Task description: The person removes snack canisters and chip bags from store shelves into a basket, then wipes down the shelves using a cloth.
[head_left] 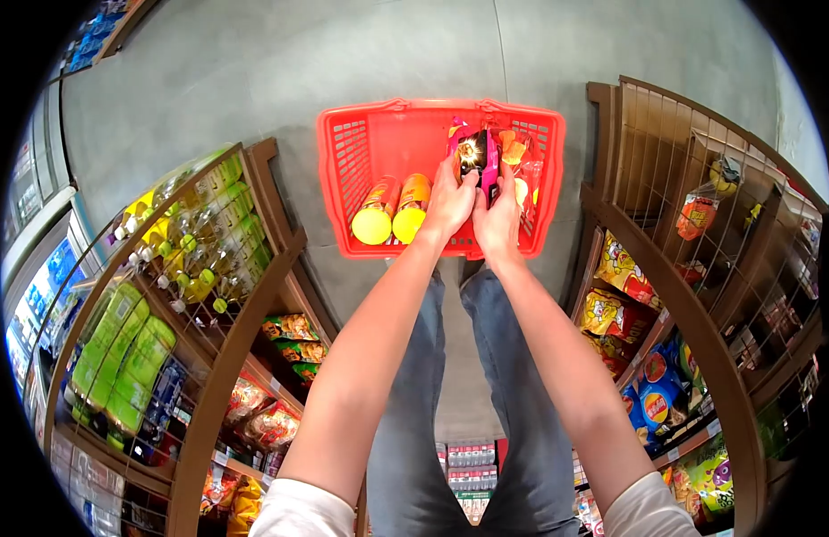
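Observation:
A red shopping basket [369,106] sits on the grey floor in front of my feet. Both of my hands reach into its right half. My left hand [452,199] and my right hand [497,217] grip a black and pink snack bag [473,152] from its two sides, fingers partly hidden by the bag. Just right of it, against the basket wall, lies a red and orange snack bag [514,150]. In the basket's left half, two orange canisters with yellow lids, one canister [375,215] and a second canister [412,204], lie side by side.
A brown wire-sided rack [253,295] with drink bottles [191,259] and green packs [123,358] stands at left. Another brown rack [674,277] stands at right, with yellow-red chip bags [611,309] and blue chip bags [660,389] on its shelves. Grey floor [253,63] extends beyond the basket.

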The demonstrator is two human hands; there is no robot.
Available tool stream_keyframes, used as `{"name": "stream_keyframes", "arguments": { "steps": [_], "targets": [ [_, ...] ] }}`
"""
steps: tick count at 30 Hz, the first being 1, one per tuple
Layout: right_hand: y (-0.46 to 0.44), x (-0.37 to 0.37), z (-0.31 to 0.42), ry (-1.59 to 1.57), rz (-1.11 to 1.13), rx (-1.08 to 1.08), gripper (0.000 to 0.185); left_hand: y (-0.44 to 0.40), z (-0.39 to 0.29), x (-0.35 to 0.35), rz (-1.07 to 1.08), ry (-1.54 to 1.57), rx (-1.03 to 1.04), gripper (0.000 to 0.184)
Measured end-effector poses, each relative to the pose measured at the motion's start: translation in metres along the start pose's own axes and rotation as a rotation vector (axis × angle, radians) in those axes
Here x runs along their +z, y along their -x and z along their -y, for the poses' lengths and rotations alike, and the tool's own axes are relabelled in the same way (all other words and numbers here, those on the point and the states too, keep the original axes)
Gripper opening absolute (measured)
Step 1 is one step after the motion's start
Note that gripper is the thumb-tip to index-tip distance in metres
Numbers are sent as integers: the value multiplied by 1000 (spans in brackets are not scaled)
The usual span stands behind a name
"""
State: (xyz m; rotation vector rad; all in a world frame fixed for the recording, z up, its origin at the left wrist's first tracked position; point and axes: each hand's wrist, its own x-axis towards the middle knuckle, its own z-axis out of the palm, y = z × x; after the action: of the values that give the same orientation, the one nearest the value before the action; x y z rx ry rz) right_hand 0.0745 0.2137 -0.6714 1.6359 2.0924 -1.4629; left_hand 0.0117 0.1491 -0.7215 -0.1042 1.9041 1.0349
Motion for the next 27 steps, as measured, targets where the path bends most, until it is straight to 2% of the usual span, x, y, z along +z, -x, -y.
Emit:
{"name": "stream_keyframes", "arguments": {
  "steps": [2, 3, 4, 6, 7, 8, 10, 12, 14, 15, 17, 18, 20, 21, 24, 26, 27],
  "targets": [
    [11, -4, 7, -14, -20, -69, 57, 12, -6, -8, 66, -6, -80, 62],
    [18, -4, 8, 14, -71, -91, 51, 17, -4, -9, 60, 20, -57, 54],
    [23, -7, 9, 7, -75, -103, 51, 23, -3, -11, 54, 18, -44, 54],
    [32, -16, 10, 28, -20, -88, 41, 51, -19, -20, 63, 64, -8, 44],
    [33, -16, 3, -40, -8, -103, 28, 61, -23, -20, -7, 121, 49, 35],
    [39, -29, 12, -46, -10, -114, 28, 74, -28, -24, -13, 120, 60, 35],
    [53, -54, 35, -99, 132, 35, 21, 100, -43, -35, 54, 59, -11, 30],
    [61, -76, 44, -172, 157, 84, 21, 120, -40, -38, 66, 117, 98, 24],
    [73, -107, 63, -90, 152, 95, 26, 154, -65, -45, 61, 294, 17, 22],
    [80, -120, 70, -99, 140, 76, 26, 171, -80, -51, 62, 292, 41, 22],
    [93, -147, 82, -95, 101, 132, 33, 205, -110, -65, 71, 187, -118, 28],
    [98, -159, 85, -102, 89, 116, 33, 220, -124, -70, 71, 187, -97, 28],
    [110, -181, 91, -277, 103, 144, 40, 248, -149, -77, 94, -30, -96, 29],
    [119, -191, 97, -313, 85, 126, 45, 259, -155, -77, 71, -5, -77, 26],
    [153, -227, 115, -215, 64, 107, 47, 303, -179, -82, 74, -79, -58, 30],
    [154, -229, 91, -94, -3, -18, 45, 329, -186, -79, 51, -142, 73, 45],
    [165, -238, 94, -89, 35, -35, 43, 337, -184, -78, 13, -174, 154, 53]
  ]
}}
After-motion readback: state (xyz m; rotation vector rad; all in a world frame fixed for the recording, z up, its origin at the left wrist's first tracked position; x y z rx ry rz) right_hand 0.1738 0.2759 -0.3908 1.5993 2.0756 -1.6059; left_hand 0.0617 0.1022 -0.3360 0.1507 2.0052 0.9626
